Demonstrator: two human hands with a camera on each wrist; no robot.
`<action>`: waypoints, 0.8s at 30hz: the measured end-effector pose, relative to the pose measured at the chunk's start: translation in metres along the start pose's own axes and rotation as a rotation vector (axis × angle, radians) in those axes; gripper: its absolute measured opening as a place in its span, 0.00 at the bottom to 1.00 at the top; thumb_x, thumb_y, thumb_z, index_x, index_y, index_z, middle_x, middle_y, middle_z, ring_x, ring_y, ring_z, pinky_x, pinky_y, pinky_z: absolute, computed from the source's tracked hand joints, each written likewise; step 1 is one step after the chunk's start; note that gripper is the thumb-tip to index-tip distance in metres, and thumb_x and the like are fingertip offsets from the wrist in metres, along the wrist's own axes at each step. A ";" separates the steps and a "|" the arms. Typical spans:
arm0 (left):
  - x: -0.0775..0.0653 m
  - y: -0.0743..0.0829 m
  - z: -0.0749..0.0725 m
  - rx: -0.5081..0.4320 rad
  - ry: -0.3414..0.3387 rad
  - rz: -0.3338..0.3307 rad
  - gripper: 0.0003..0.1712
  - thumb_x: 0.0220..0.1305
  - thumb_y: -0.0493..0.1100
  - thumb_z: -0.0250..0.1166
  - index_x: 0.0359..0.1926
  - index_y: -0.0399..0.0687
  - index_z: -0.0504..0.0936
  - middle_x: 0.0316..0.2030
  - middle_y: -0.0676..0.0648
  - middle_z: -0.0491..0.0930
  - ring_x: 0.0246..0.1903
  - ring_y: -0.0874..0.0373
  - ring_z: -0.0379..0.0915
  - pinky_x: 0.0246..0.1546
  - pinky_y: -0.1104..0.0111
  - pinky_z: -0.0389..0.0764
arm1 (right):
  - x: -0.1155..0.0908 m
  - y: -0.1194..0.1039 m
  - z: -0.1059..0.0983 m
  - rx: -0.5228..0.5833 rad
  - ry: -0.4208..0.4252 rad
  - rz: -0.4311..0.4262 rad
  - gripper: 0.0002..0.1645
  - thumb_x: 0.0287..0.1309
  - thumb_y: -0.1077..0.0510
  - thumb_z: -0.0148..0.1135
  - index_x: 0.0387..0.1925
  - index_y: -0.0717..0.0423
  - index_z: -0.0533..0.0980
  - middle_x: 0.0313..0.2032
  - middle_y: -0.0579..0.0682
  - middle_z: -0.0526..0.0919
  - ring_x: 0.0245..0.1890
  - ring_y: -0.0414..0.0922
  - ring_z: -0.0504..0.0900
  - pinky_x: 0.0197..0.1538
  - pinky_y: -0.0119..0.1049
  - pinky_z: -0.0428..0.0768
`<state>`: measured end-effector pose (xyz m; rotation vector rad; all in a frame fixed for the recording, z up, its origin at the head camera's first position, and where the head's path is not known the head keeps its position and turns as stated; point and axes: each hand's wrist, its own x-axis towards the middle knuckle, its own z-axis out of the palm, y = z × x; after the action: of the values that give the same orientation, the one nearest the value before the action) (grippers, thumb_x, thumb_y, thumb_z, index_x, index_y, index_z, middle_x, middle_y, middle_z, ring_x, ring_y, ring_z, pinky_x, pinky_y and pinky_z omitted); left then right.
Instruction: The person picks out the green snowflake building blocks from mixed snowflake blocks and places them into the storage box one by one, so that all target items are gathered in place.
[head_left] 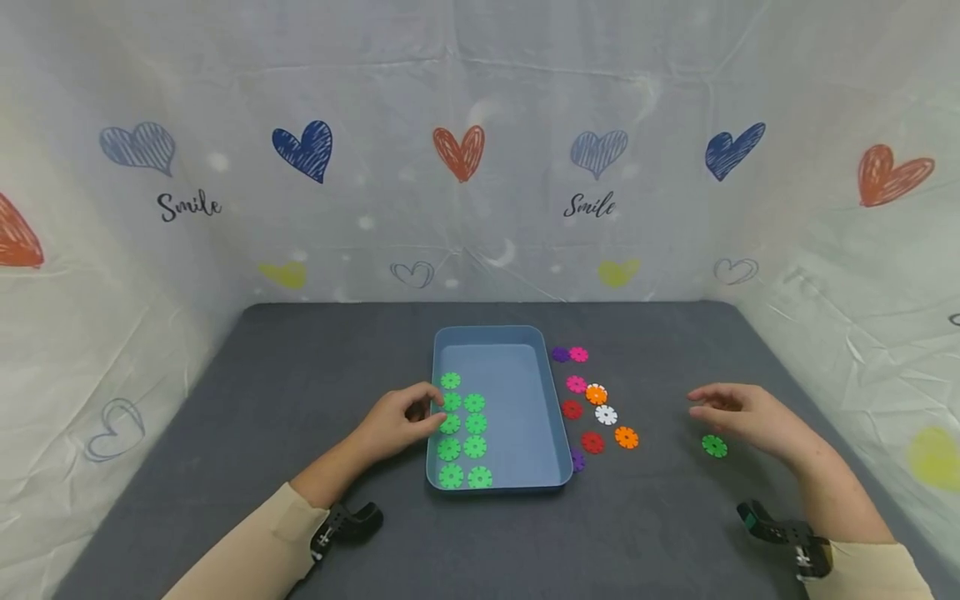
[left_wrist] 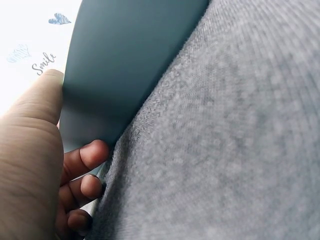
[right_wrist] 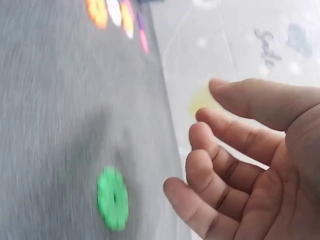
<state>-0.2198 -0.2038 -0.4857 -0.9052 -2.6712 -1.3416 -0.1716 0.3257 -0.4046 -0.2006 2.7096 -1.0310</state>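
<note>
A shallow blue tray (head_left: 517, 367) lies on the dark cloth, with green notched discs (head_left: 476, 424) in two columns along its left side. My left hand (head_left: 400, 422) holds the tray's left edge; thumb and index finger reach over the rim, and other fingers curl against the outer wall (left_wrist: 125, 55) in the left wrist view. To the right, my right hand (head_left: 750, 417) hovers above the table with loosely bent fingers and nothing between them. A single green disc (head_left: 715, 447) lies just below it, also seen in the right wrist view (right_wrist: 113, 198).
Loose discs lie right of the tray: red (head_left: 592, 442), orange (head_left: 626, 437), white (head_left: 606, 415), pink (head_left: 578, 354) and purple (head_left: 561, 355). Another purple disc (head_left: 577, 460) sits against the tray's right wall. A white curtain (head_left: 517, 233) with printed hearts borders the table.
</note>
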 end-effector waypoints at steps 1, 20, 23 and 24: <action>0.000 0.000 0.000 0.002 -0.002 -0.004 0.08 0.69 0.43 0.70 0.47 0.51 0.83 0.25 0.58 0.74 0.21 0.63 0.66 0.24 0.67 0.71 | -0.003 0.005 -0.002 -0.016 0.002 0.011 0.29 0.72 0.49 0.63 0.62 0.68 0.75 0.44 0.54 0.83 0.38 0.46 0.81 0.39 0.40 0.81; 0.006 0.000 0.007 -0.019 -0.015 0.031 0.09 0.69 0.42 0.70 0.48 0.50 0.83 0.25 0.58 0.73 0.20 0.64 0.65 0.23 0.67 0.71 | -0.022 0.057 -0.019 -0.251 0.073 0.126 0.19 0.62 0.57 0.71 0.45 0.71 0.81 0.35 0.55 0.85 0.34 0.46 0.80 0.36 0.44 0.78; 0.003 -0.002 0.005 -0.017 0.004 0.022 0.08 0.69 0.41 0.70 0.48 0.51 0.83 0.24 0.58 0.72 0.19 0.63 0.64 0.22 0.66 0.71 | -0.021 0.053 -0.021 -0.196 0.037 0.100 0.21 0.68 0.58 0.67 0.50 0.75 0.79 0.41 0.61 0.86 0.38 0.48 0.83 0.38 0.43 0.82; 0.002 -0.002 0.005 -0.014 0.010 0.015 0.08 0.69 0.41 0.70 0.48 0.52 0.83 0.23 0.58 0.72 0.18 0.63 0.64 0.22 0.66 0.70 | -0.021 0.052 -0.021 -0.188 0.033 0.087 0.22 0.68 0.57 0.67 0.51 0.75 0.78 0.42 0.61 0.86 0.38 0.48 0.83 0.38 0.42 0.82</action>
<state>-0.2212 -0.2005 -0.4900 -0.9150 -2.6457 -1.3592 -0.1594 0.3819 -0.4204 -0.0983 2.8169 -0.7631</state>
